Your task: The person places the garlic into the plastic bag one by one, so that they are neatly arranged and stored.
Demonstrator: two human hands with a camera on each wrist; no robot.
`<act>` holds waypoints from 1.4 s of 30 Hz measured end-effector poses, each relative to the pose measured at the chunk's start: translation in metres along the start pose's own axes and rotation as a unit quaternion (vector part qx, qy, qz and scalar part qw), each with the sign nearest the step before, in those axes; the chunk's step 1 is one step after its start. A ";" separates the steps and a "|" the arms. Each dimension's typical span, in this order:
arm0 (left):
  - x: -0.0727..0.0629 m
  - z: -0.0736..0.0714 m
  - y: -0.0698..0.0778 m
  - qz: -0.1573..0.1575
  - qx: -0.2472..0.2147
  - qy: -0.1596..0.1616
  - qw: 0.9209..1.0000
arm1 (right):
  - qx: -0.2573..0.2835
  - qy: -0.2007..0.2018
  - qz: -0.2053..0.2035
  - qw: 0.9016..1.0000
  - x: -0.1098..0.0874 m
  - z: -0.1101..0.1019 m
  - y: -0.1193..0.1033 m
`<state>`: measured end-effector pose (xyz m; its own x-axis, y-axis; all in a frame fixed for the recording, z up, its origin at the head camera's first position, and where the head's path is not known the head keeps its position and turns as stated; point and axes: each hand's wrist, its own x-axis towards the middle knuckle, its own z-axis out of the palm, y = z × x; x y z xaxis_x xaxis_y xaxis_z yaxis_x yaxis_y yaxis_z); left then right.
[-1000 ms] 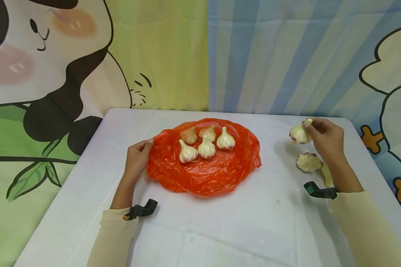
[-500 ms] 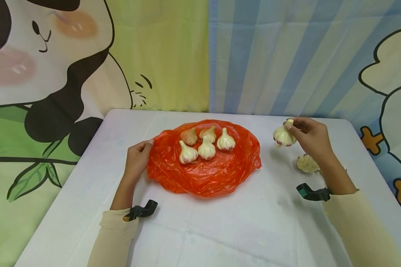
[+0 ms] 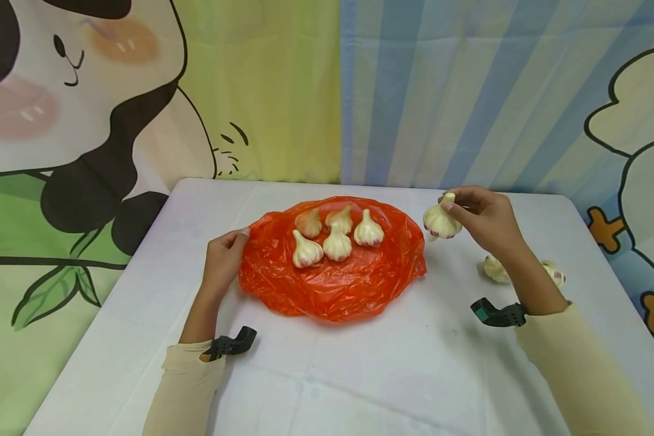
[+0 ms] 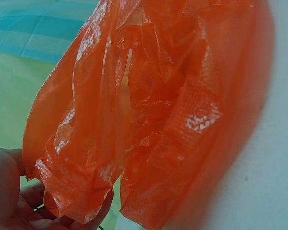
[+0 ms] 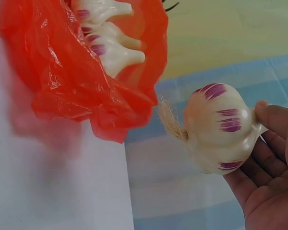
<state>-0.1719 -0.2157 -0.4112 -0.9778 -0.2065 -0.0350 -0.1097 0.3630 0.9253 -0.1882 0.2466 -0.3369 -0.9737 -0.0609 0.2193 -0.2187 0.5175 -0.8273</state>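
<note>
A crumpled red plastic bag (image 3: 338, 297) lies spread on the table, with several garlic bulbs (image 3: 368, 229) grouped on its far half. My left hand (image 3: 224, 260) pinches the bag's left edge between thumb and fingers; the left wrist view shows the thin film (image 4: 168, 120) bunched at the fingers. Just beyond the bag's right edge, my right hand (image 3: 482, 218) holds another garlic bulb (image 3: 440, 221) by its stem, above the table. In the right wrist view this held bulb (image 5: 221, 129) shows purple streaks and a tuft of dry roots.
Two more garlic bulbs rest on the table at the right: one bulb (image 3: 496, 270) left of the right forearm, the other bulb (image 3: 554, 274) partly hidden behind it. The white table (image 3: 360, 375) ends at a cartoon-printed curtain (image 3: 283, 91) along the back.
My right hand has carried the garlic bulb leftward, from the table's right side to near the bag. The left hand and the bag have stayed in place.
</note>
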 end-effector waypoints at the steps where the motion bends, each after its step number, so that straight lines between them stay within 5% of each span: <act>1: 0.000 0.000 0.000 0.000 0.000 0.000 1.000 | -0.002 -0.007 -0.003 1.000 0.001 0.001 -0.001; 27: 0.001 0.000 0.001 -0.005 0.002 -0.001 1.000 | -0.022 -0.126 -0.022 0.992 0.021 0.064 -0.016; 42: 0.001 -0.001 0.001 -0.010 0.008 0.001 1.000 | -0.016 -0.219 -0.037 0.975 0.032 0.091 -0.023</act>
<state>-0.1729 -0.2159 -0.4099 -0.9753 -0.2146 -0.0524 -0.1316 0.3742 0.9180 -0.2197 0.1553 -0.3583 -0.8902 -0.4545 0.0306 -0.2945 0.5229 -0.7999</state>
